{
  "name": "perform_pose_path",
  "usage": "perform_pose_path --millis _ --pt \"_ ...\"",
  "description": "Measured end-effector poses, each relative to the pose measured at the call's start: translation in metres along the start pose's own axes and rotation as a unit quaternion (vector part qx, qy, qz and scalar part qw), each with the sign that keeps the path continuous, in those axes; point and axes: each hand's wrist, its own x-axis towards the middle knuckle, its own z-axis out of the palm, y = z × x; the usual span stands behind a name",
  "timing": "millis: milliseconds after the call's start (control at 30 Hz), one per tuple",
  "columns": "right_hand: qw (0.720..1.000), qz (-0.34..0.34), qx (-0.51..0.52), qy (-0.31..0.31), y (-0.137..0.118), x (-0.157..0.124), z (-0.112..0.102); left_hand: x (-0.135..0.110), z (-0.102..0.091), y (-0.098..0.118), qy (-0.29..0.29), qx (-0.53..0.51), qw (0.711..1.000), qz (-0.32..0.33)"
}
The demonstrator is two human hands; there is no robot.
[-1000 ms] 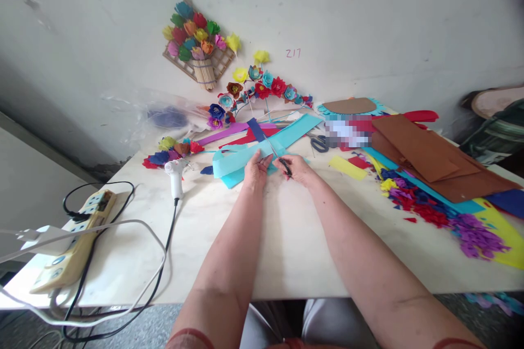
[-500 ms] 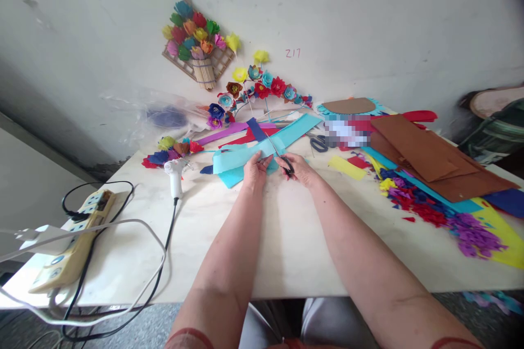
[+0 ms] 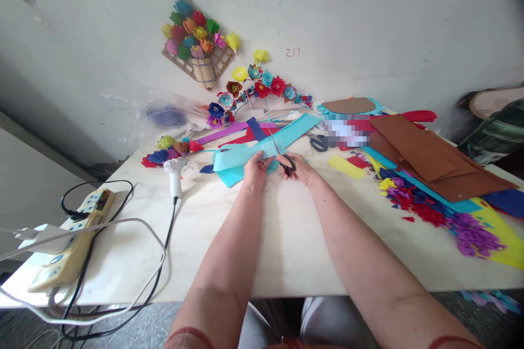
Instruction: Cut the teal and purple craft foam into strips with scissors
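My left hand (image 3: 256, 170) pinches the near edge of a long light-blue paper strip (image 3: 237, 156) that lies across the middle of the white table (image 3: 286, 240). My right hand (image 3: 302, 169) grips black-handled scissors (image 3: 283, 157), whose blades point away from me into the blue paper. Both hands sit close together, almost touching, at the table's centre.
A white glue gun (image 3: 174, 172) with a black cord lies left of the paper; a power strip (image 3: 73, 240) sits at the far left edge. Brown sheets (image 3: 429, 158), coloured scraps (image 3: 434, 212) and a second pair of scissors (image 3: 319, 143) lie right. Paper flowers (image 3: 262, 87) line the wall.
The scissors have advanced slightly along the blue strip, and the strip has shifted a little. Both hands stay in nearly the same place.
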Motion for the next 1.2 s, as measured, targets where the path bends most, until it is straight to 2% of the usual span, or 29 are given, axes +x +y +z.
perform_pose_path --millis 633,933,1200 --pt "1.000 -0.014 0.012 0.010 0.0036 0.0024 0.0011 0.0033 -0.0034 -0.0022 -0.012 0.008 1.000 0.016" --pt "1.000 -0.016 0.005 0.015 0.0058 0.0045 0.0020 0.0005 0.0001 -0.0009 0.002 0.012 1.000 0.009" --pt "0.999 -0.017 -0.009 0.038 0.0079 0.0076 0.0027 0.0032 -0.0017 -0.0020 -0.007 0.014 1.000 0.017"
